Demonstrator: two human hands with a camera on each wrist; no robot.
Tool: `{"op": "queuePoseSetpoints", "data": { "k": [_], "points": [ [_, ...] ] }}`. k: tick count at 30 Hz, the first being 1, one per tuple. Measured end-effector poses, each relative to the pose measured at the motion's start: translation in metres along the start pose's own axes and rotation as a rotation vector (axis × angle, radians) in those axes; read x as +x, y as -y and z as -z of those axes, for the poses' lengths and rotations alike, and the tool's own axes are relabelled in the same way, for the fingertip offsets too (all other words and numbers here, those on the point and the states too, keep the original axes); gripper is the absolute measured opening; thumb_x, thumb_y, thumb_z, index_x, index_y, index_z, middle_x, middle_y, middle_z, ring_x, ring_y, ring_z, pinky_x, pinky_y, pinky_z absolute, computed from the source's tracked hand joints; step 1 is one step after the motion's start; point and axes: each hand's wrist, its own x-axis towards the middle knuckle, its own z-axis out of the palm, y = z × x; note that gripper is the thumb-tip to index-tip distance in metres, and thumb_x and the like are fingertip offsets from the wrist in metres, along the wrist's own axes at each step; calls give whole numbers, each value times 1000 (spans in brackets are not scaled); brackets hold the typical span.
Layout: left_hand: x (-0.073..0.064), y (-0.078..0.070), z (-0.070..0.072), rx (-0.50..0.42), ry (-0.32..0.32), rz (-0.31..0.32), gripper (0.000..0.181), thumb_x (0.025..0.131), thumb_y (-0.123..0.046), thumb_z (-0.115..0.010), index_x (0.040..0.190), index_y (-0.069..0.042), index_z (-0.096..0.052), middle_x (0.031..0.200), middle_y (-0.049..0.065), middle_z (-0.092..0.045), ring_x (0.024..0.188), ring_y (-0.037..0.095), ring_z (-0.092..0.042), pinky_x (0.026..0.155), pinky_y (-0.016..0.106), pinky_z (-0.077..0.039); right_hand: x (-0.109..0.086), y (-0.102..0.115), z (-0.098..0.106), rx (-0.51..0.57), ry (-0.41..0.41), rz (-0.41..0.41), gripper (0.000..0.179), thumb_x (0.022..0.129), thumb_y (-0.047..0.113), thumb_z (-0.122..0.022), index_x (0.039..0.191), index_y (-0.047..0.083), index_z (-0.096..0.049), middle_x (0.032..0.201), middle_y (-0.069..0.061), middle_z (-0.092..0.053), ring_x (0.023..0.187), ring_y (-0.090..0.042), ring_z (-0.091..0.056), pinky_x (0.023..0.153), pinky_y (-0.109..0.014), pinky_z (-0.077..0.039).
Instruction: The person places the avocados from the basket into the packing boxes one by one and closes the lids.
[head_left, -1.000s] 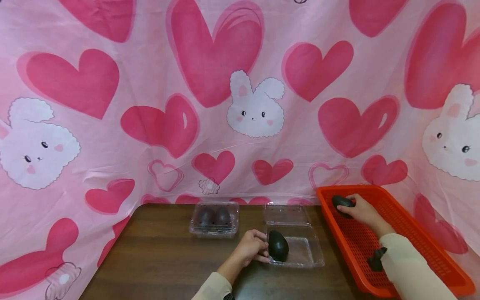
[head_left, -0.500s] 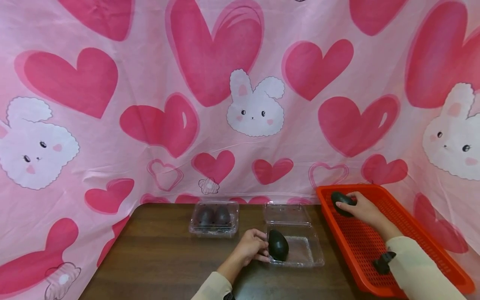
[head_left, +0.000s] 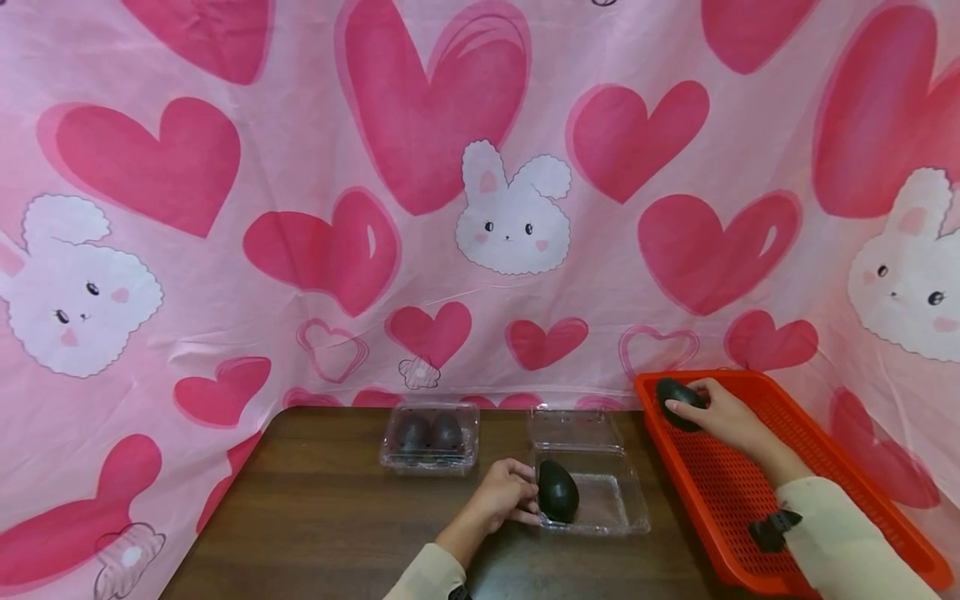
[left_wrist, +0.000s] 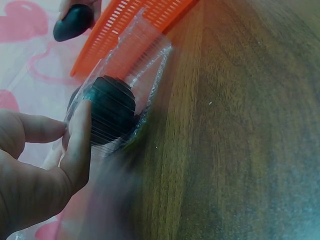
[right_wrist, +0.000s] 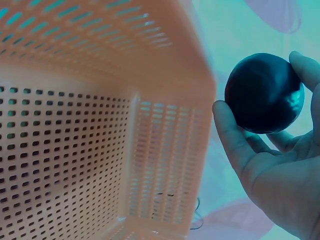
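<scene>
A dark avocado [head_left: 678, 405] is in my right hand [head_left: 723, 417], above the far left end of the orange basket [head_left: 701, 517]. In the right wrist view the thumb and fingers curl round that avocado [right_wrist: 264, 94]. My left hand [head_left: 504, 497] pinches the left wall of an open clear plastic clamshell box [head_left: 630, 500], as the left wrist view also shows. Inside the box's left half lies another dark avocado [head_left: 557, 492]; the right half holds nothing. The box's lid [head_left: 573, 427] is folded back, away from me.
A closed clear clamshell box [head_left: 429, 462] with two dark fruits stands farther back on the left of the wooden table [head_left: 315, 517]. The slotted basket borders the table on the right. A pink cloth [head_left: 330, 250] with hearts and rabbits hangs behind.
My right hand has lifted the avocado from the basket slightly up and to the left. The left hand and the open box have stayed in place.
</scene>
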Motion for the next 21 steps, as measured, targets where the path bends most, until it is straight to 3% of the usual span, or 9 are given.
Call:
{"op": "queuePoseSetpoints", "data": {
  "k": [11, 21],
  "points": [
    [-2, -3, -1, -35, 20, -2, 23, 91, 10, -60, 112, 5, -51, 75, 8, -56, 56, 15, -57, 54, 34, -64, -7, 19, -1, 30, 9, 18, 77, 98, 53, -65, 140, -6, -39, 131, -34, -54, 99, -32, -62, 77, -37, -60],
    [-1, -1, -1, -32, 10, -4, 24, 91, 11, -60, 112, 5, -50, 76, 9, -55, 55, 16, -57, 53, 35, -64, -17, 39, -8, 50, 17, 42, 72, 97, 51, -66, 139, -2, -40, 131, -33, -55, 101, -33, -61, 78, -39, -60]
  ]
}}
